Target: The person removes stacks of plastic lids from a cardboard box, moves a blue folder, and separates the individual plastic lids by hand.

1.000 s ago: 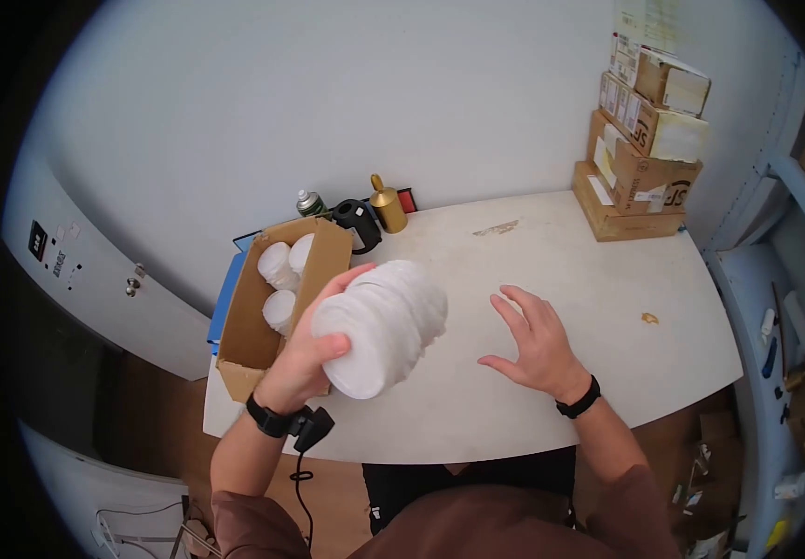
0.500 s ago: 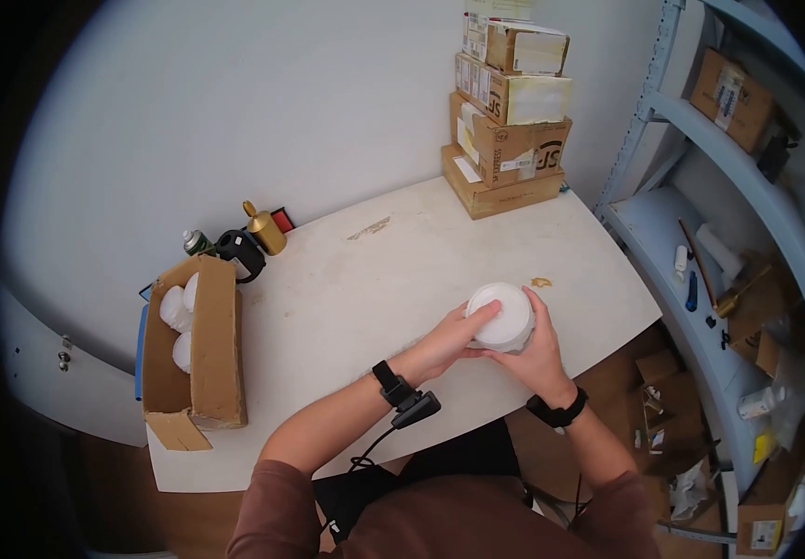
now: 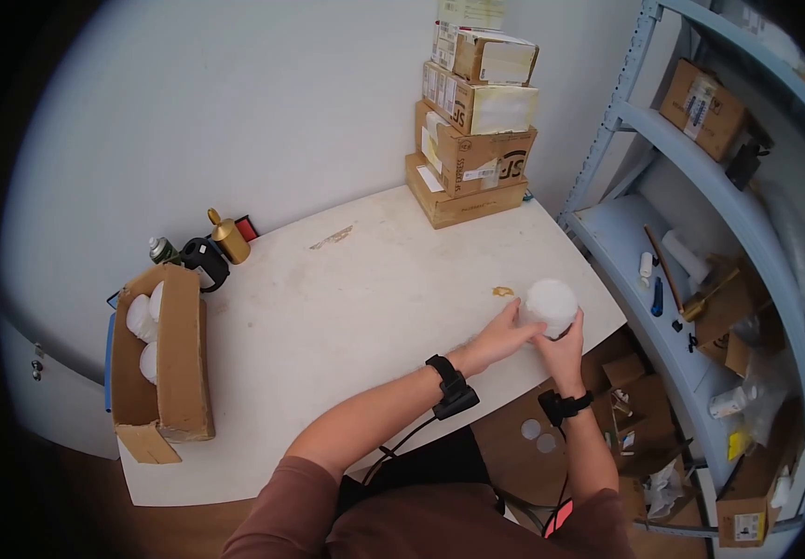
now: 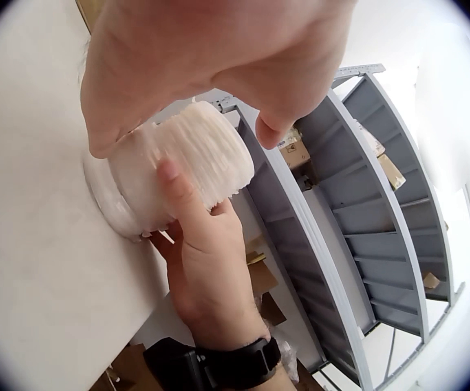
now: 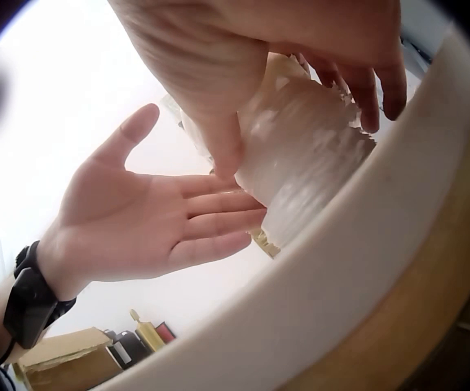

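At the table's right edge, a white, wrinkled cylinder [image 3: 552, 300] that looks wrapped in film stands with its round top facing up. My right hand [image 3: 563, 359] grips its near right side; in the left wrist view the thumb [image 4: 184, 195] lies along the wrinkled wall. My left hand [image 3: 491, 340] reaches across to its left side. In the right wrist view, that hand's fingers [image 5: 210, 220] are straight, the thumb stands away from them, and the fingertips meet the cylinder's lower side.
An open carton [image 3: 184, 363] holding several similar white cylinders [image 3: 142, 319] sits at the table's left end. Behind it are a gold canister [image 3: 230, 239], a black object [image 3: 205, 263] and a spray can [image 3: 162, 249]. Stacked boxes [image 3: 486, 158] stand at the back; a metal shelf [image 3: 673, 140] lines the right.
The cylinder went from my left hand beside the carton to the table's right side, where both hands held it. It is now farther right; my left fingers have straightened. My view turned right.
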`<state>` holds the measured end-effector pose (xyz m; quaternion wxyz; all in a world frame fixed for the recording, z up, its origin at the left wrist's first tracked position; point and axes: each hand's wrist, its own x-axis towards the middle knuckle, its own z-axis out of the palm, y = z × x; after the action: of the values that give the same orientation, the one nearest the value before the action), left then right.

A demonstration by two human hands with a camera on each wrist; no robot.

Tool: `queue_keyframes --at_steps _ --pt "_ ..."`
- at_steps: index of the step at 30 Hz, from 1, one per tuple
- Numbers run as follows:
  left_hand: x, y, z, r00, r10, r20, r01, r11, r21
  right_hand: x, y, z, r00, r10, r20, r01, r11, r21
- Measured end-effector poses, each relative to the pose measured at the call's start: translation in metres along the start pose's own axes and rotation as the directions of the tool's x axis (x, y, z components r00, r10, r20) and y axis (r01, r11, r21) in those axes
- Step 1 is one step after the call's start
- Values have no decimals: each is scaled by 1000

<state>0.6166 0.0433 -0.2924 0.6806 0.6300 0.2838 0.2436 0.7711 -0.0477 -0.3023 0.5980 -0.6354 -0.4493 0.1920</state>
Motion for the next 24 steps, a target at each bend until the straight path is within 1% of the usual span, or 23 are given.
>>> queue_keyframes --at_steps 1,3,4,6,7,9,10,12,15,16,18,22,24 --pt "-3 4 -2 1000 1 -1 -1 1000 0 1 3 -1 1000 -1 1 1 1000 1" --pt "-11 10 -9 997 -17 71 12 997 74 1 10 0 1000 -20 -4 20 999 27" --pt "-12 10 -12 997 -19 69 14 997 74 0 6 2 1000 -18 -1 18 999 28" --pt "-14 10 -18 992 -28 119 26 999 23 -2 -2 5 999 -23 23 22 998 56" --pt "-12 4 -20 993 -28 116 26 999 22 -3 -6 7 999 -23 26 21 998 56" --pt "-11 -11 -23 991 -59 119 75 988 -137 -7 -9 11 998 -12 54 8 997 81" --pt "-14 -8 -25 992 -60 114 76 987 -140 -8 -9 13 998 -12 59 7 997 80" --pt "-24 8 -27 989 -65 129 96 963 -253 -10 -7 16 998 -12 59 7 997 80" --pt "-36 29 -27 988 -88 126 123 945 -304 -13 -10 19 999 -7 44 4 998 66" --pt "-36 25 -28 988 -88 125 123 944 -306 -14 -11 18 999 -6 46 3 998 65" --pt "-31 17 -28 987 -30 160 80 945 -318 -12 -12 16 998 -7 61 5 1000 28" --pt "-21 3 -26 987 0 161 60 927 -370 -11 -13 14 998 -20 63 16 998 62" --pt "-11 -6 -22 987 51 151 12 920 -391 -5 -5 8 999 4 32 -6 999 43"
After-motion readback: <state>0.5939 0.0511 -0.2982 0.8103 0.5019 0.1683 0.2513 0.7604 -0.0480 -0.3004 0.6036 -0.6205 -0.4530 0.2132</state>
